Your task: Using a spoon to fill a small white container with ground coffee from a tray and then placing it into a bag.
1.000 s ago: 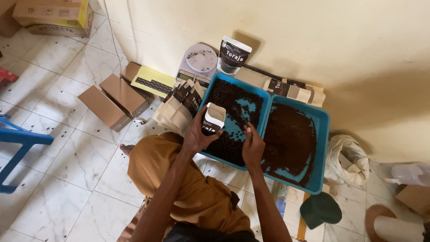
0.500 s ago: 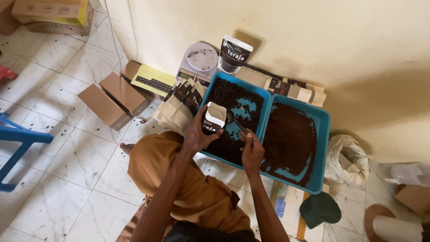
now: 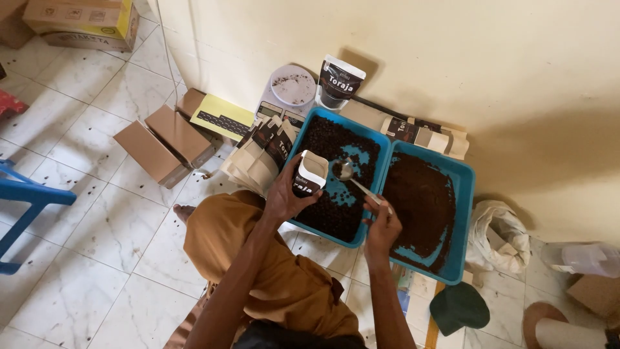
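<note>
A plain cream wall [image 3: 413, 58] fills the upper part of the view, with soft shadow falling across its right side. The floor [image 3: 84, 220] is laid with white marbled tiles, speckled with small dark crumbs. A blue chair frame [image 3: 26, 200] juts in at the left edge. Cardboard boxes [image 3: 81, 22] sit in the top left corner, and open brown cartons [image 3: 165, 139] lie on the tiles near the wall. A white cloth sack [image 3: 500, 236] slumps at the foot of the wall on the right
</note>
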